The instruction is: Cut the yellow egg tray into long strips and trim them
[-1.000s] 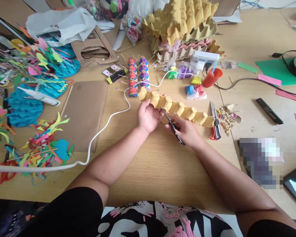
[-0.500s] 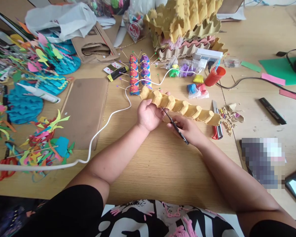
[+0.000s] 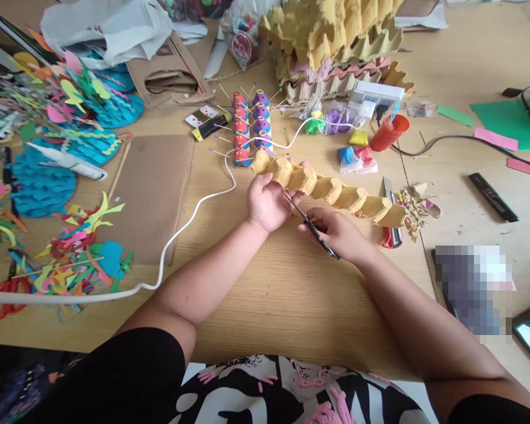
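Observation:
My left hand (image 3: 269, 203) is palm up under the left part of a yellow egg-carton strip (image 3: 331, 189), thumb in front and fingertips showing behind. The strip is a row of several cups, slanting down to the right. In my right hand (image 3: 335, 231) is a pair of dark-handled scissors (image 3: 318, 237), blades pointing up and left toward my left fingers, just below the strip. Whether the blades touch the strip I cannot tell. Beyond the strip's left end stand two painted carton strips, a red and blue one (image 3: 241, 132) and a purple one (image 3: 261, 121), with sticks poking out.
A utility knife (image 3: 394, 227) lies partly behind the strip's right end, beside carton scraps (image 3: 419, 206). A white cable (image 3: 194, 218) crosses the table. Brown cardboard (image 3: 152, 197) and paper cuttings (image 3: 77, 250) are on the left. Egg trays (image 3: 335, 44) are stacked behind; a red cup (image 3: 388, 132) stands right.
The view has shifted slightly. The strip's right end sits a little farther right and lower, over more of the utility knife. Both hands keep their holds.

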A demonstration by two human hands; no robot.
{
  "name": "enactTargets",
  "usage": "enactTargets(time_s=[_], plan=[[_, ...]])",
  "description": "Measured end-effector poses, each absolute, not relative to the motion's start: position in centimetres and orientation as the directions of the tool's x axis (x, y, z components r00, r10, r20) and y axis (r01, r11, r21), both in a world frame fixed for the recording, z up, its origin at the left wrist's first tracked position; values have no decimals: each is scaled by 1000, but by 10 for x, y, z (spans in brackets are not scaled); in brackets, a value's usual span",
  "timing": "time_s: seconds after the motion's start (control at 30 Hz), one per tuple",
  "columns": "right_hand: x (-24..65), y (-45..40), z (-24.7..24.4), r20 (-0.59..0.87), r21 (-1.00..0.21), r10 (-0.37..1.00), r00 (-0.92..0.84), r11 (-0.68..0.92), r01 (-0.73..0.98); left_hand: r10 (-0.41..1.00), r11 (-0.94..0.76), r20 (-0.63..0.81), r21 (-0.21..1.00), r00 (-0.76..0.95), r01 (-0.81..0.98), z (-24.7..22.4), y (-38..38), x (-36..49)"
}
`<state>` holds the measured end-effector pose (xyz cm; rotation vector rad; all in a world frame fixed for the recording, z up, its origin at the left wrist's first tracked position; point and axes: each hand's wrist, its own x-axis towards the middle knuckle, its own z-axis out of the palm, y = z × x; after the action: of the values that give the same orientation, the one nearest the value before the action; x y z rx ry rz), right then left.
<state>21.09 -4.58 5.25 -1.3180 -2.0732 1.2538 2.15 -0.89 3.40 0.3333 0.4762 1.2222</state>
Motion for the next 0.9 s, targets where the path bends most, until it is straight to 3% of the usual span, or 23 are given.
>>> enactTargets(time_s=[0.37,0.9], plan=[[212,-46,59,-156,-826,878,-452,135,547,952,305,-159,463,260,-833,32,-8,22],[207,-48,53,-227,-909,874,-430,-31,417,948,317,-168,504,269,-804,33,-7,22]])
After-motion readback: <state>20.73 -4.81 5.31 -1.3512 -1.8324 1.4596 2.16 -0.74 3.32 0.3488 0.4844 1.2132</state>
